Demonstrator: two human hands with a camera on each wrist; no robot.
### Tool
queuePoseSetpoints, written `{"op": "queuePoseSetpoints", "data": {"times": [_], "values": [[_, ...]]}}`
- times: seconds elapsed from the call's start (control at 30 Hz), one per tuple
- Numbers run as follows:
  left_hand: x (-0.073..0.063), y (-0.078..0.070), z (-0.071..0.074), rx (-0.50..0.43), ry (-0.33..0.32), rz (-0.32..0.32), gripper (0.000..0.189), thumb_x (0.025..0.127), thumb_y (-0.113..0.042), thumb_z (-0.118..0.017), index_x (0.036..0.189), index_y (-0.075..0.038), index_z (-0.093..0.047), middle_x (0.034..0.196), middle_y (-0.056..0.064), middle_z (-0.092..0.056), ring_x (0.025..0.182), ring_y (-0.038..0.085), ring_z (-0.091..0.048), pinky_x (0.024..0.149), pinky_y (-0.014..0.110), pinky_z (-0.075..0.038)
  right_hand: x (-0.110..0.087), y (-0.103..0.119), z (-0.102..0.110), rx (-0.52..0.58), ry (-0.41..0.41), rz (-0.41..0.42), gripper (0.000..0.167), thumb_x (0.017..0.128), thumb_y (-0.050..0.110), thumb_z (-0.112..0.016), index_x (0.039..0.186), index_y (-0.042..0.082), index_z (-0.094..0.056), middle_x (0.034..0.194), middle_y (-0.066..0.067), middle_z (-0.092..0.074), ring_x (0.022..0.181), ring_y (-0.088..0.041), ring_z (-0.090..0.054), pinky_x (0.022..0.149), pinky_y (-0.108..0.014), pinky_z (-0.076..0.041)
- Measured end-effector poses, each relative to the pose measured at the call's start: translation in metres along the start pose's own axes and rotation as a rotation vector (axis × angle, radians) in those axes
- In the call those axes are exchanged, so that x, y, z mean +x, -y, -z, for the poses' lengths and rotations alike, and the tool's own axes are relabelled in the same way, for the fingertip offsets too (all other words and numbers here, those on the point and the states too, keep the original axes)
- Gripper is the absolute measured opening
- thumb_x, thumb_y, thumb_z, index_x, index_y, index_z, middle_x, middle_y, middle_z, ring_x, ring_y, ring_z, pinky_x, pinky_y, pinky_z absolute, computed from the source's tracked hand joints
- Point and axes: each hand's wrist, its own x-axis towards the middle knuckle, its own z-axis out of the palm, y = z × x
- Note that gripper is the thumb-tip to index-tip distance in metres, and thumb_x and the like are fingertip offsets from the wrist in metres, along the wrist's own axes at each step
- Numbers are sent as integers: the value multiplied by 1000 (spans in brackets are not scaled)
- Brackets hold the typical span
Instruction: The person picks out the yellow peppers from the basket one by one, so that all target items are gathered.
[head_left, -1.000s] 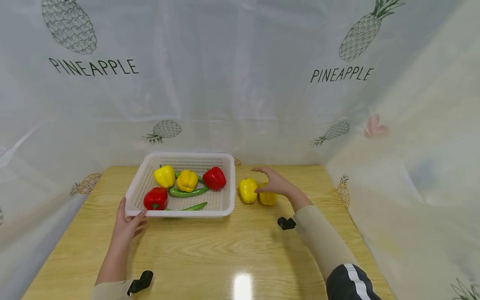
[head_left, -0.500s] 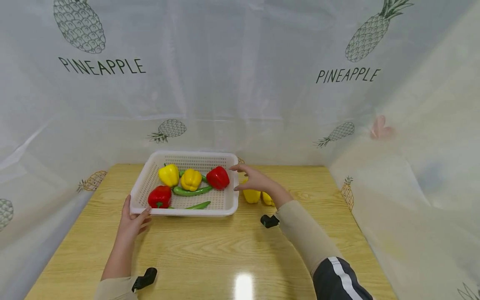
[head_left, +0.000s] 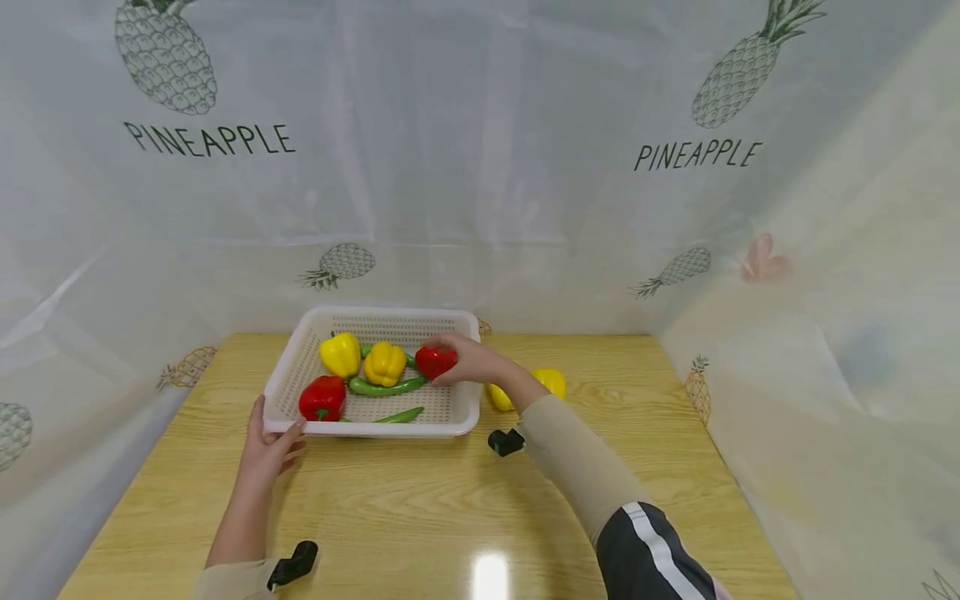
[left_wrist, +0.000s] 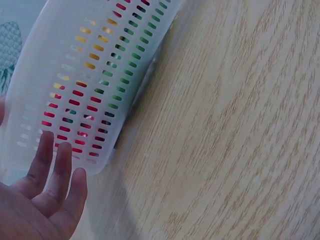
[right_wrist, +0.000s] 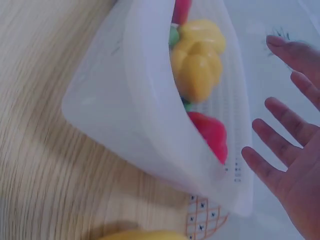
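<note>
A white plastic basket (head_left: 281,387) stands on the wooden table with red and yellow bell peppers and green chili peppers inside. My left hand (head_left: 267,457) holds its near left corner, thumb at the front rim; in the left wrist view, three fingers lie along its slotted wall. My right hand (head_left: 468,360) reaches over the right rim, thumb and fingers either side of a red bell pepper (head_left: 435,362). In the right wrist view, that hand's fingers are spread. Another red bell pepper (head_left: 321,398) and two yellow ones, a left yellow bell pepper (head_left: 341,355) and a middle one (head_left: 385,364), sit further left.
Two yellow bell peppers, partly hidden by my right arm, lie right of the basket; the farther yellow bell pepper (head_left: 551,382) shows best. Green chili peppers, including a long curved chili pepper (head_left: 386,387), lie among the basket's peppers. A pineapple-print curtain (head_left: 525,208) hangs behind the table (head_left: 405,508).
My right hand has moved left from above the yellow bell peppers outside, across the basket's right rim, to the red bell pepper. My left hand stays at the basket's corner.
</note>
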Motion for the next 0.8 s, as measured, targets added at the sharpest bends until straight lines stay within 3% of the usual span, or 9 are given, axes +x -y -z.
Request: {"op": "queuePoseSetpoints", "data": {"times": [0.3, 0.5, 0.8], "values": [[0, -1, 0, 9, -5, 24, 95, 96, -31, -63, 155, -34, 12, 81, -23, -60, 77, 11, -67, 73, 32, -52, 30, 8, -14, -176, 34, 20, 69, 81, 20, -81, 142, 13, -49, 142, -3, -48, 131, -27, -43, 106, -38, -37], [1, 0, 0, 13, -7, 33, 95, 96, -31, -63, 155, -37, 12, 84, -22, -61, 77, 10, -67, 73, 32, -52, 43, 18, -17, -201, 76, -27, 72, 81, 23, -81, 145, 15, -47, 145, 0, -45, 133, -27, -40, 106, -38, -36], [1, -2, -1, 14, -10, 42, 96, 95, -32, -64, 155, -35, 12, 84, -19, -61, 77, 12, -67, 74, 33, -53, 71, 21, -24, -218, 134, -17, 68, 83, 14, -78, 144, 15, -47, 144, -8, -45, 133, -28, -40, 107, -39, -35]]}}
